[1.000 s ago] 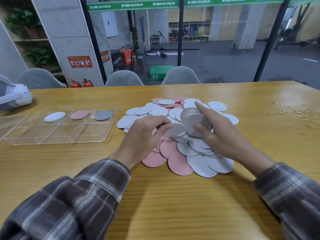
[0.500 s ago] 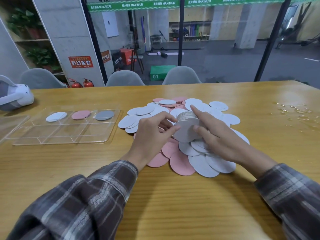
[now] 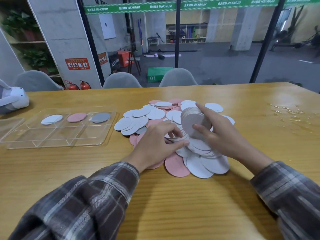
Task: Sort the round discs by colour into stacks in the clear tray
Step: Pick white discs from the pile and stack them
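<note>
Above the pile [image 3: 207, 163], the right hand [image 3: 223, 135] clamps a disc stack [image 3: 189, 119] on edge (axis pointing left); left hand [image 3: 155, 144] grip unclear.

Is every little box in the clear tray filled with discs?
No, only the three far compartments of the clear tray hold one: a white disc, a pink disc and a grey disc.

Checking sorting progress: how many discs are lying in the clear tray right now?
3, all in the far row of the clear tray: white disc left, pink disc middle, grey disc right. Any stacked beneath would be hidden.
</note>
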`<action>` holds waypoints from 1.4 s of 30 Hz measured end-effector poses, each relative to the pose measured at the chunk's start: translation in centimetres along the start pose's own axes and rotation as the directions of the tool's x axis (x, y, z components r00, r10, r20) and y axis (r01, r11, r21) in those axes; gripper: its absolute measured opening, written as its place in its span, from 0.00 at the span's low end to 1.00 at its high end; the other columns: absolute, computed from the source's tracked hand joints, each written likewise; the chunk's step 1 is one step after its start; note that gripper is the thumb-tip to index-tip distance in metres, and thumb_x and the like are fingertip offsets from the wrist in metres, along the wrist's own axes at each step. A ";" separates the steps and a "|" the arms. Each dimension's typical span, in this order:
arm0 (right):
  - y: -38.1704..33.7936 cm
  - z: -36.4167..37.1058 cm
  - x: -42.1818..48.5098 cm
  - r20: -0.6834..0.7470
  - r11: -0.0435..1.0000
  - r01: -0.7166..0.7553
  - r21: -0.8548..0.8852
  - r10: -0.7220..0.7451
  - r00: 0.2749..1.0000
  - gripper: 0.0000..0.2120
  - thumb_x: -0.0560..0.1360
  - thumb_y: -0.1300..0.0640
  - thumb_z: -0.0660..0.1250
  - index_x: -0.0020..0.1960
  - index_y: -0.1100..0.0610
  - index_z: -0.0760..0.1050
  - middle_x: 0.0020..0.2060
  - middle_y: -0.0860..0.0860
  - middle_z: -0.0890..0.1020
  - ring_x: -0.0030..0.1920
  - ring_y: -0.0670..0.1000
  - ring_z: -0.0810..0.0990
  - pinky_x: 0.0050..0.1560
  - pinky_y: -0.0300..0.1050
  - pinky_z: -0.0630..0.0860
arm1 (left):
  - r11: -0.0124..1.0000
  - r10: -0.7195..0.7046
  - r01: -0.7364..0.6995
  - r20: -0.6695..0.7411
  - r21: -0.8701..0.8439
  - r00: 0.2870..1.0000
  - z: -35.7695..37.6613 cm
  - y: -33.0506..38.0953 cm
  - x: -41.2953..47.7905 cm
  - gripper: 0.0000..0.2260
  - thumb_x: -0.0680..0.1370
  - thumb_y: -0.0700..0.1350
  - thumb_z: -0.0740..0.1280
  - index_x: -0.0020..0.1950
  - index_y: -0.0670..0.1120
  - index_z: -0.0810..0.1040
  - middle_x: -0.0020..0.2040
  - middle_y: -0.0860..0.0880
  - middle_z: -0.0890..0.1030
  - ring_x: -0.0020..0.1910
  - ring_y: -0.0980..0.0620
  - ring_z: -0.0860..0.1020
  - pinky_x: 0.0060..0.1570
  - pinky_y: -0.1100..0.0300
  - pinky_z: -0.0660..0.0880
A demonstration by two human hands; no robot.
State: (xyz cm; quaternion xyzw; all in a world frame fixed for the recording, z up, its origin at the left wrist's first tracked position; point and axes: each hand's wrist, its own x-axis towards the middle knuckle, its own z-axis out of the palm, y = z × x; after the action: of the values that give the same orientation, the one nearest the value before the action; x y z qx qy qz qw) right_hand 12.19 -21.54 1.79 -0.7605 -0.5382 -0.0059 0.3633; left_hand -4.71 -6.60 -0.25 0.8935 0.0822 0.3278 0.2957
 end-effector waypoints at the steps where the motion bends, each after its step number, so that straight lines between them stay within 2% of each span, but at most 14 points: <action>1: 0.3 -0.3 0.0 -0.003 1.000 -0.012 -0.008 0.012 1.000 0.30 0.82 0.53 0.66 0.81 0.53 0.60 0.63 0.48 0.76 0.68 0.51 0.72 0.61 0.40 0.64 | 0.999 0.033 -0.033 0.051 0.007 0.998 0.2 -0.1 -0.1 0.11 0.74 0.51 0.80 0.49 0.48 0.84 0.47 0.56 0.82 0.49 0.56 0.78 0.45 0.70 0.72; 5: 1.3 -1.5 -0.1 -0.017 0.998 -0.054 -0.016 0.054 0.998 0.30 0.82 0.54 0.66 0.81 0.52 0.59 0.67 0.49 0.75 0.68 0.51 0.71 0.59 0.40 0.64 | 0.984 0.137 -0.153 0.159 0.093 0.978 1.1 -0.2 0.1 0.19 0.75 0.57 0.77 0.63 0.50 0.83 0.61 0.58 0.82 0.64 0.57 0.77 0.65 0.56 0.73; 8: 1.9 -2.1 -0.3 -0.034 0.997 -0.072 -0.038 0.070 0.997 0.30 0.82 0.54 0.66 0.81 0.53 0.60 0.73 0.50 0.72 0.72 0.52 0.69 0.61 0.39 0.63 | 0.973 0.144 -0.182 0.248 0.141 0.958 1.9 0.3 0.3 0.24 0.77 0.59 0.74 0.69 0.50 0.81 0.68 0.56 0.81 0.69 0.56 0.74 0.69 0.52 0.71; 11: 2.3 -2.3 -0.6 -0.027 0.996 -0.078 -0.037 0.077 0.997 0.30 0.82 0.55 0.67 0.81 0.53 0.60 0.73 0.50 0.72 0.71 0.53 0.70 0.62 0.39 0.64 | 0.958 0.181 -0.229 0.251 0.175 0.951 2.2 0.5 0.4 0.21 0.77 0.59 0.74 0.66 0.50 0.83 0.66 0.55 0.82 0.66 0.56 0.76 0.66 0.51 0.73; 15: 2.1 -2.3 -0.9 -0.008 0.997 -0.077 0.027 0.077 0.997 0.29 0.82 0.54 0.66 0.81 0.50 0.60 0.67 0.47 0.76 0.62 0.47 0.73 0.56 0.39 0.65 | 0.958 0.222 -0.249 0.187 0.140 0.957 1.4 0.3 0.2 0.15 0.75 0.58 0.77 0.54 0.49 0.87 0.56 0.55 0.85 0.56 0.57 0.80 0.58 0.60 0.74; 19: 1.8 -1.8 -1.1 0.020 0.995 -0.079 0.060 0.078 0.997 0.29 0.83 0.54 0.65 0.81 0.51 0.60 0.74 0.48 0.72 0.73 0.49 0.68 0.71 0.46 0.67 | 0.984 0.158 -0.168 0.153 0.055 0.975 1.4 0.6 -0.3 0.11 0.76 0.56 0.76 0.49 0.49 0.85 0.54 0.57 0.82 0.56 0.59 0.79 0.56 0.61 0.76; 24: 1.4 -1.9 -1.1 0.035 0.991 -0.111 0.078 0.108 0.993 0.29 0.83 0.54 0.64 0.81 0.51 0.59 0.75 0.48 0.70 0.76 0.48 0.65 0.74 0.45 0.63 | 0.997 0.021 -0.032 0.163 0.064 0.986 1.7 0.8 -0.2 0.14 0.73 0.60 0.77 0.50 0.53 0.81 0.49 0.60 0.80 0.54 0.58 0.76 0.51 0.58 0.77; 27: 1.5 -2.0 -1.1 0.045 0.983 -0.131 0.125 0.126 0.991 0.28 0.84 0.54 0.64 0.81 0.49 0.60 0.76 0.45 0.68 0.76 0.47 0.64 0.77 0.50 0.62 | 0.998 -0.046 0.050 0.131 -0.027 0.990 1.5 1.0 -0.2 0.14 0.71 0.52 0.81 0.52 0.54 0.82 0.49 0.60 0.80 0.52 0.56 0.78 0.48 0.62 0.79; 30: 1.7 -1.9 -1.1 0.061 0.973 -0.157 0.172 0.149 0.987 0.27 0.83 0.54 0.63 0.81 0.46 0.61 0.64 0.38 0.74 0.67 0.45 0.71 0.73 0.50 0.66 | 0.982 -0.126 0.130 0.037 -0.138 0.991 1.4 1.6 0.0 0.12 0.71 0.42 0.81 0.51 0.53 0.84 0.49 0.58 0.83 0.47 0.56 0.81 0.44 0.64 0.78; 33: 1.5 -1.5 -1.1 0.090 0.964 -0.173 0.203 0.157 0.983 0.27 0.84 0.56 0.62 0.80 0.47 0.62 0.54 0.42 0.79 0.57 0.46 0.75 0.64 0.46 0.69 | 0.959 -0.172 0.158 -0.041 -0.236 0.984 1.4 1.8 0.4 0.11 0.72 0.39 0.80 0.49 0.51 0.84 0.46 0.56 0.84 0.45 0.55 0.82 0.44 0.63 0.79; 35: 1.2 -1.2 -1.2 0.110 0.962 -0.166 0.216 0.145 0.983 0.26 0.84 0.55 0.60 0.81 0.47 0.62 0.49 0.36 0.76 0.53 0.38 0.73 0.62 0.42 0.67 | 0.948 -0.180 0.149 -0.088 -0.282 0.980 1.5 1.9 0.5 0.10 0.72 0.39 0.80 0.48 0.49 0.84 0.44 0.54 0.84 0.44 0.54 0.82 0.44 0.63 0.80; 37: 0.8 -1.2 -1.3 0.120 0.965 -0.142 0.219 0.118 0.986 0.26 0.83 0.50 0.58 0.81 0.47 0.61 0.53 0.31 0.72 0.57 0.36 0.70 0.66 0.41 0.64 | 0.947 -0.175 0.129 -0.136 -0.295 0.975 1.7 1.9 0.7 0.10 0.71 0.39 0.81 0.47 0.47 0.83 0.42 0.52 0.83 0.42 0.54 0.82 0.44 0.61 0.81; 39: 0.4 -1.3 -1.4 0.134 0.973 -0.119 0.200 0.093 0.987 0.25 0.85 0.49 0.57 0.81 0.47 0.59 0.66 0.37 0.74 0.67 0.39 0.69 0.72 0.44 0.64 | 0.954 -0.156 0.104 -0.172 -0.280 0.973 1.9 2.0 0.9 0.10 0.71 0.40 0.81 0.47 0.45 0.83 0.42 0.51 0.83 0.42 0.54 0.82 0.43 0.61 0.82; 42: 0.0 -1.3 -1.5 0.152 0.997 -0.043 0.062 0.033 0.988 0.29 0.84 0.49 0.61 0.82 0.50 0.56 0.72 0.48 0.73 0.69 0.47 0.71 0.67 0.43 0.68 | 0.964 -0.121 0.067 -0.201 -0.258 0.972 2.2 2.0 1.1 0.11 0.71 0.40 0.82 0.47 0.45 0.82 0.42 0.51 0.83 0.44 0.52 0.82 0.43 0.60 0.83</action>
State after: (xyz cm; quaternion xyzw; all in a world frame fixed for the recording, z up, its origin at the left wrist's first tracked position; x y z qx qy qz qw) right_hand 12.05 -23.48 2.19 -0.7567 -0.5494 0.0763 0.3461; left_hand -2.51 -8.89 0.16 0.8036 0.1144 0.4156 0.4104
